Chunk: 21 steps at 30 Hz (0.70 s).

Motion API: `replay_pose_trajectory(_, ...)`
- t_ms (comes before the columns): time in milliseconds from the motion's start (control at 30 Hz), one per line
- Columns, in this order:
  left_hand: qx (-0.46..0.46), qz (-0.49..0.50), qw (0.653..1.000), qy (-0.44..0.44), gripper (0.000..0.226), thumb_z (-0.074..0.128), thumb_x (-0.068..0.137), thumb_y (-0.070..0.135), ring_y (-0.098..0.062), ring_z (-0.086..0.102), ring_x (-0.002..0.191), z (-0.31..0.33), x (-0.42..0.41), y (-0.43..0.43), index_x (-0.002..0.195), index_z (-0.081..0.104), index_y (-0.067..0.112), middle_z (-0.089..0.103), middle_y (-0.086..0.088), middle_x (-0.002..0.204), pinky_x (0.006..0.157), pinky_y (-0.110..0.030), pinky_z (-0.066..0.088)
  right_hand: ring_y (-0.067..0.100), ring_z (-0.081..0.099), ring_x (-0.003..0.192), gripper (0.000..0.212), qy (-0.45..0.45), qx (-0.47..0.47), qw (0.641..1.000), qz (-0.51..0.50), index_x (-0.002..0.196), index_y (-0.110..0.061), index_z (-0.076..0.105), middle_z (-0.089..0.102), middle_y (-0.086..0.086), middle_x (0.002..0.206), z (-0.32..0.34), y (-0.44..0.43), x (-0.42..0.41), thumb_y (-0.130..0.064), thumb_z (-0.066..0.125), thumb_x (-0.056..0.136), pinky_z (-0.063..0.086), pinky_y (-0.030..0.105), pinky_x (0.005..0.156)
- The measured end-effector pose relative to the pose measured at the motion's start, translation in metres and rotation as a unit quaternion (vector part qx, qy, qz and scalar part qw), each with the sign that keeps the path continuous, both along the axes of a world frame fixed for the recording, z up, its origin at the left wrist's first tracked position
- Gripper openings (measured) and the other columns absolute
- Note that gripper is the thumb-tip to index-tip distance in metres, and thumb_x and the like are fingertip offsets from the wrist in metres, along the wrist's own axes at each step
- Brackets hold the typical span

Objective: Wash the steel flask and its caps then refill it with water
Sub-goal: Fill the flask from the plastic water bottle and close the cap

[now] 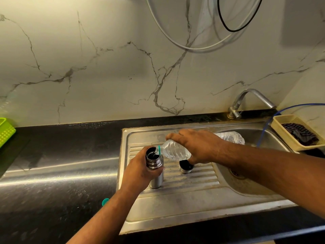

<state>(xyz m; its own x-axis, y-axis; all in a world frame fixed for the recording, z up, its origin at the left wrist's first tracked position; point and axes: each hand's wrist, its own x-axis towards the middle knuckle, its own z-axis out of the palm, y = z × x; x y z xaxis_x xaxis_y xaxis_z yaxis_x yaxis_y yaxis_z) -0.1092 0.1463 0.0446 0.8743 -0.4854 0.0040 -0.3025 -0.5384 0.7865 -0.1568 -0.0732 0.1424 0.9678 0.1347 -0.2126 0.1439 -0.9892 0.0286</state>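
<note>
The steel flask [155, 175] stands upright and uncapped on the ribbed drainboard [193, 175] of the sink. My left hand [139, 170] is wrapped around its body. My right hand [197, 147] holds a clear plastic water bottle [174, 152] tipped on its side, its green-ringed neck at the flask's mouth, and water runs into the flask. A steel cap with a dark inside [186, 167] sits on the drainboard just right of the flask, partly under my right hand. A small teal cap [105, 202] lies on the black counter by my left forearm.
The sink basin [246, 184] lies to the right under my right forearm, with the tap [246, 101] behind it. A beige basket with a dark cloth [297, 132] sits at the far right. A green basket [6, 132] stands at the left counter edge. Hoses hang on the marble wall.
</note>
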Motion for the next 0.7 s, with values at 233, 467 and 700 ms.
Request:
replay_pose_trajectory(233, 0.0, 0.002, 1.0, 0.001, 0.073, 0.089, 0.074, 0.037, -0.012, 0.063, 0.114, 0.0002, -0.0003, -0.0007, 0.135, 0.049, 0.036, 0.065, 0.012, 0.129, 0.097, -0.028, 0.052, 0.018, 0.046, 0.125, 0.106, -0.002, 0.0, 1.0, 0.0, 0.156, -0.043, 0.01, 0.046, -0.002, 0.141, -0.0006, -0.0002, 0.0011, -0.033, 0.084, 0.081, 0.05, 0.032, 0.088)
replay_pose_trajectory(467, -0.005, 0.002, 1.0, -0.007, 0.073, 0.09, 0.072, 0.038, -0.008, 0.063, 0.109, 0.0006, -0.0006, 0.0004, 0.132, 0.05, 0.04, 0.064, 0.019, 0.121, 0.094, -0.029, 0.055, 0.018, 0.047, 0.123, 0.105, -0.003, -0.003, 1.0, 0.003, 0.156, -0.043, 0.011, 0.047, -0.003, 0.139, 0.0009, 0.0001, 0.0008, -0.033, 0.084, 0.081, 0.052, 0.032, 0.087)
replay_pose_trajectory(700, -0.001, 0.001, 1.0, -0.003, 0.074, 0.09, 0.073, 0.037, -0.013, 0.064, 0.114, 0.0008, -0.0002, -0.0006, 0.135, 0.05, 0.036, 0.066, 0.012, 0.128, 0.098, -0.034, 0.055, 0.018, 0.047, 0.123, 0.106, -0.004, -0.008, 1.0, 0.0, 0.156, -0.043, 0.01, 0.046, -0.002, 0.139, 0.0008, 0.0005, 0.0003, -0.032, 0.085, 0.08, 0.054, 0.035, 0.089)
